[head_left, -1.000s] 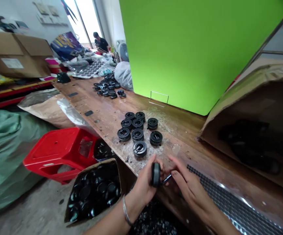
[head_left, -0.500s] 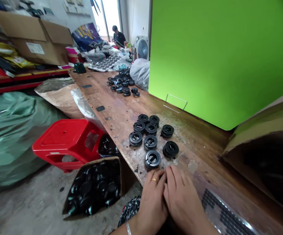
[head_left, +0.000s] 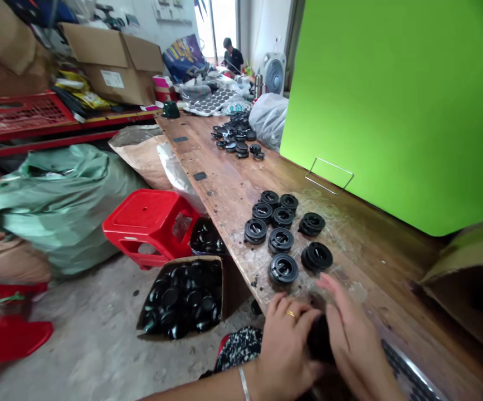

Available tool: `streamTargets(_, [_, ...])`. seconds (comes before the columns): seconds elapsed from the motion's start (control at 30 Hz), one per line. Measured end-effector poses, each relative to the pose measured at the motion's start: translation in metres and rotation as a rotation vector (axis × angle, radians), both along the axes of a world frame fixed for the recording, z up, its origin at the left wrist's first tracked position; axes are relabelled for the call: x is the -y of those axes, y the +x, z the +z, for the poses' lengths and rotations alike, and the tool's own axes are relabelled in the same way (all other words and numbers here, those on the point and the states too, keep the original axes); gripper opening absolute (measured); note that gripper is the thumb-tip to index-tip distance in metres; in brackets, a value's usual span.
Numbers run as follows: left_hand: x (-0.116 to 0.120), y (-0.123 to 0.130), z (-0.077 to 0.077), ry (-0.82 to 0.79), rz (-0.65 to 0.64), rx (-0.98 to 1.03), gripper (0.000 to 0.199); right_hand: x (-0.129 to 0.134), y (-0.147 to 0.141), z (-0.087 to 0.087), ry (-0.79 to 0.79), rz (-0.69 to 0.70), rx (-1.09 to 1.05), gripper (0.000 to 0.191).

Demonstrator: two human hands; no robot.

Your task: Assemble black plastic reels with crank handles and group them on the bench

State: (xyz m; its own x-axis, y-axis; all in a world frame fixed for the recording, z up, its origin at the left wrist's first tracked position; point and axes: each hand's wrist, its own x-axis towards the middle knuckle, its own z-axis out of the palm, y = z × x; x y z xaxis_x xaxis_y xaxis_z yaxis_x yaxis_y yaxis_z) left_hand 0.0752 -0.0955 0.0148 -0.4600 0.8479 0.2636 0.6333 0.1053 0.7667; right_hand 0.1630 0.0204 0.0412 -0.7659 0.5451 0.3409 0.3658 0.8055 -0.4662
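Observation:
My left hand (head_left: 287, 337), with a ring and a bracelet, curls its fingers round a dark piece (head_left: 320, 338) at the table's near edge. Most of that piece is covered, and its kind cannot be made out. On its other side, my right hand (head_left: 356, 337) has its fingers stretched out, smeared by motion, beside or against the piece. Just beyond my fingers stand several black round slotted parts in small stacks, the nearest being a round part (head_left: 283, 269) past my left hand and another round part (head_left: 317, 257) past my right.
A clear tray of black dots (head_left: 412, 370) lies at lower right. Left of the wooden table (head_left: 241, 184) are a carton of black parts (head_left: 183, 301) and a red stool (head_left: 149, 217). A green board (head_left: 375, 111) stands behind; a person (head_left: 233, 57) sits far off.
My hands, together before, have come apart and a dark piece shows between them. The right hand's fingers have straightened. The view has swung left, so everything sits further right.

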Motion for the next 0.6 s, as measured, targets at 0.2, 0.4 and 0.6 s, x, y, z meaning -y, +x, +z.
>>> streamTargets(0.2, [0.002, 0.005, -0.012, 0.029, -0.019, -0.004, 0.068, 0.003, -0.014, -0.01, 0.092, -0.101, 0.026, 0.029])
streamTargets(0.4, [-0.001, -0.001, 0.001, -0.09, -0.089, -0.068, 0.07, 0.003, -0.015, -0.015, -0.181, -0.122, -0.13, 0.026])
streamTargets(0.6, [-0.003, -0.01, 0.016, -0.151, -0.004, -0.249, 0.077, -0.002, 0.013, -0.01, -0.556, -0.321, -0.296, 0.031])
